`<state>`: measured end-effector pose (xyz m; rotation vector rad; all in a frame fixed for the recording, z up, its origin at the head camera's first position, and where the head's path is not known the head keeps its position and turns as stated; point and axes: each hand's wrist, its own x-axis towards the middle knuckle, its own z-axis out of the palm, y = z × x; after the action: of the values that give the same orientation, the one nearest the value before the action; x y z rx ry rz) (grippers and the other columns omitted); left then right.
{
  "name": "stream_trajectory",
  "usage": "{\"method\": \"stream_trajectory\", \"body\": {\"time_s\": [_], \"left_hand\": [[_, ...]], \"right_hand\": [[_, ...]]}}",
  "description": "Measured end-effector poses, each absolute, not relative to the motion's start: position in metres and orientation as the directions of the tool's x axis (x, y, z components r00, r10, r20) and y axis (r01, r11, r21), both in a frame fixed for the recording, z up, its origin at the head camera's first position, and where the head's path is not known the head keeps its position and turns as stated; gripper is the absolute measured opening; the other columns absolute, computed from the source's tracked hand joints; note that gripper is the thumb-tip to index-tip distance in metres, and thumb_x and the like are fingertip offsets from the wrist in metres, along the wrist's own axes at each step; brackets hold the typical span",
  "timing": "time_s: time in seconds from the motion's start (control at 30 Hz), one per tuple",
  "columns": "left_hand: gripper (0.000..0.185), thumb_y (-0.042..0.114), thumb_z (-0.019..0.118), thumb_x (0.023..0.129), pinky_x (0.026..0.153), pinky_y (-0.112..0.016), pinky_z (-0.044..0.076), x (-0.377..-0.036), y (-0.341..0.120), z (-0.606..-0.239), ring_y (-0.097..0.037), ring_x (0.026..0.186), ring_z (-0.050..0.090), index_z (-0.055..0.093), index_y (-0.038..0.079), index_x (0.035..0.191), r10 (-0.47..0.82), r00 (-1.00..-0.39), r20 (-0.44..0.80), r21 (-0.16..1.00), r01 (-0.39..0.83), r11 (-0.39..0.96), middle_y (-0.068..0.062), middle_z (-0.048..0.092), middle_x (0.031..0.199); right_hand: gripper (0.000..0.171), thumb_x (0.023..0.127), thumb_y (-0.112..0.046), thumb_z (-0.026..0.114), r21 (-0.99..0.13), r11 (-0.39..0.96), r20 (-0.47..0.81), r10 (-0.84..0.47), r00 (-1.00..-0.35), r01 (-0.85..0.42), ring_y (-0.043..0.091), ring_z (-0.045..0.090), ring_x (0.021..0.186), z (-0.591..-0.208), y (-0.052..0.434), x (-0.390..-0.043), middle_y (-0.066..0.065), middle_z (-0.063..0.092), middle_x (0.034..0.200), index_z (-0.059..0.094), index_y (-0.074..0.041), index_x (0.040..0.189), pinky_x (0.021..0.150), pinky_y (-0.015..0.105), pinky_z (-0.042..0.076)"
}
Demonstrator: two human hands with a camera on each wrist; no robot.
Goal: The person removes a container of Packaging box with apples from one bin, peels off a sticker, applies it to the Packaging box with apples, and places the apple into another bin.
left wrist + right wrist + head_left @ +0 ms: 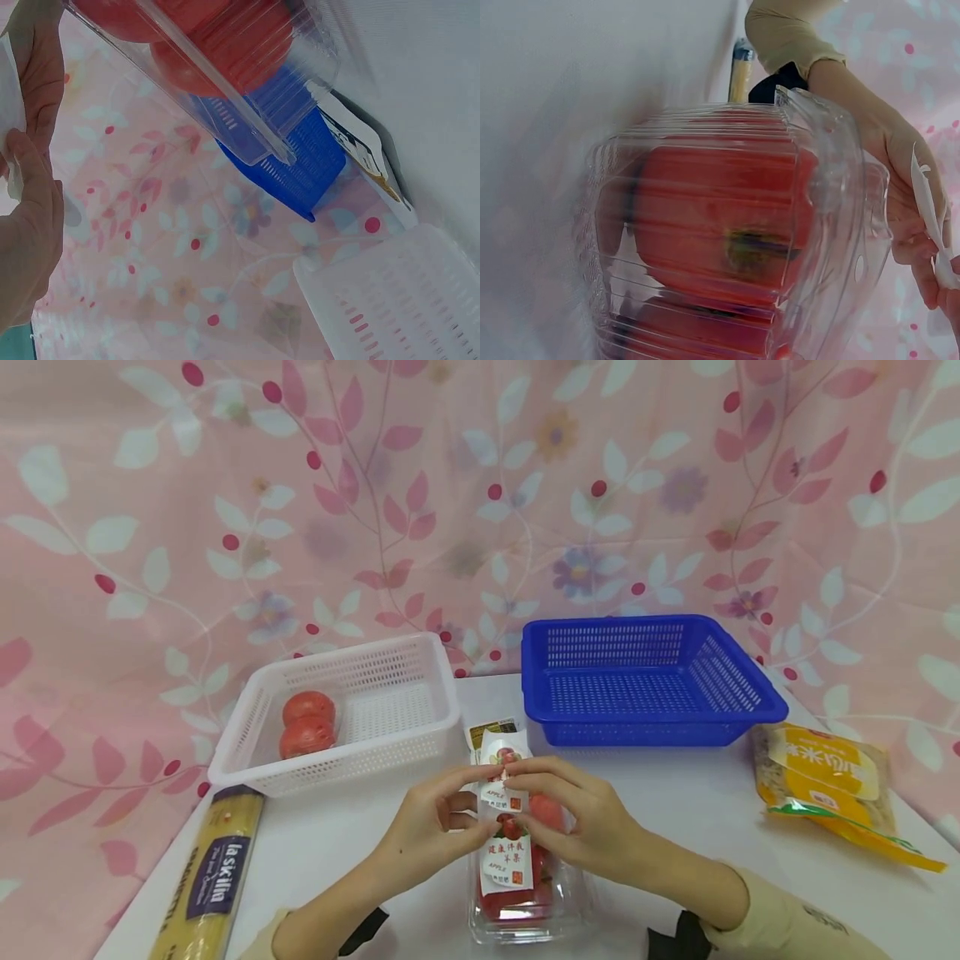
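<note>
Apple box [525, 893] on table [675, 802] | left hand [427, 831] pinches label [504, 793] | right hand [577, 818] pinches label | near white basket [420, 735]

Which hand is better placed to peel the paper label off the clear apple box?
Probably the right hand: its fingers pinch the lifted top of the paper label, while the left hand grips the clear apple box's side to steady it.
</note>
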<state>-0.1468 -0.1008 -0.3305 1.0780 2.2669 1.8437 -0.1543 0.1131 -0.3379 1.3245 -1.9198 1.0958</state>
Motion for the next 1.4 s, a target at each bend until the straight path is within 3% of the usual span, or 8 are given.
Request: {"method": "stream_trajectory", "body": {"time_s": [0.37, 0.7, 0.9, 1.23, 1.4], "left_hand": [[0.051, -0.001, 0.070, 0.078, 0.069, -0.032, 0.054, -0.143, -0.102, -0.332, -0.016, 0.076, 0.064, 0.053, 0.006, 0.125, 0.520, -0.751, 0.407, 0.852, 0.517, 0.081, -0.009, 0.058, 0.114], [0.053, -0.001, 0.071, 0.077, 0.068, -0.031, 0.054, -0.141, -0.105, -0.333, -0.015, 0.074, 0.063, 0.052, 0.008, 0.125, 0.529, -0.759, 0.378, 0.860, 0.500, 0.103, -0.009, 0.059, 0.107], [0.050, 0.001, 0.071, 0.077, 0.066, -0.030, 0.054, -0.141, -0.107, -0.336, -0.014, 0.072, 0.063, 0.053, 0.008, 0.123, 0.539, -0.755, 0.374, 0.856, 0.505, 0.113, -0.010, 0.060, 0.100], [0.054, 0.004, 0.072, 0.077, 0.065, -0.030, 0.054, -0.139, -0.113, -0.337, -0.015, 0.073, 0.065, 0.051, 0.015, 0.126, 0.526, -0.798, 0.294, 0.881, 0.440, 0.176, -0.008, 0.060, 0.110], [0.048, 0.004, 0.071, 0.079, 0.064, -0.030, 0.054, -0.138, -0.117, -0.339, -0.015, 0.073, 0.065, 0.054, 0.013, 0.123, 0.543, -0.784, 0.302, 0.874, 0.455, 0.171, -0.007, 0.060, 0.109]], "right_hand": [[0.015, 0.089, -0.019, 0.059, -0.186, 0.177, 0.855, -0.456, -0.248, -0.966, 0.025, 0.060, 0.096, -0.339, 0.115, -0.158, 0.014, 0.059, 0.108, 0.065, -0.006, 0.095, 0.084, 0.026, 0.048], [0.016, 0.091, -0.021, 0.057, -0.073, 0.244, 0.870, -0.458, -0.181, -0.967, 0.029, 0.047, 0.102, -0.338, 0.114, -0.161, 0.013, 0.058, 0.111, 0.066, -0.011, 0.083, 0.095, 0.030, 0.037], [0.016, 0.091, -0.020, 0.056, -0.078, 0.250, 0.876, -0.445, -0.186, -0.965, 0.029, 0.048, 0.101, -0.337, 0.114, -0.161, 0.011, 0.060, 0.105, 0.065, -0.010, 0.083, 0.095, 0.030, 0.037], [0.015, 0.091, -0.019, 0.056, -0.135, 0.224, 0.891, -0.400, -0.217, -0.965, 0.028, 0.050, 0.100, -0.330, 0.117, -0.164, 0.011, 0.062, 0.100, 0.062, -0.008, 0.084, 0.094, 0.028, 0.039], [0.017, 0.091, -0.021, 0.055, -0.159, 0.246, 0.898, -0.367, -0.244, -0.956, 0.028, 0.050, 0.099, -0.327, 0.120, -0.164, 0.010, 0.063, 0.098, 0.062, -0.008, 0.082, 0.093, 0.027, 0.039]]}}
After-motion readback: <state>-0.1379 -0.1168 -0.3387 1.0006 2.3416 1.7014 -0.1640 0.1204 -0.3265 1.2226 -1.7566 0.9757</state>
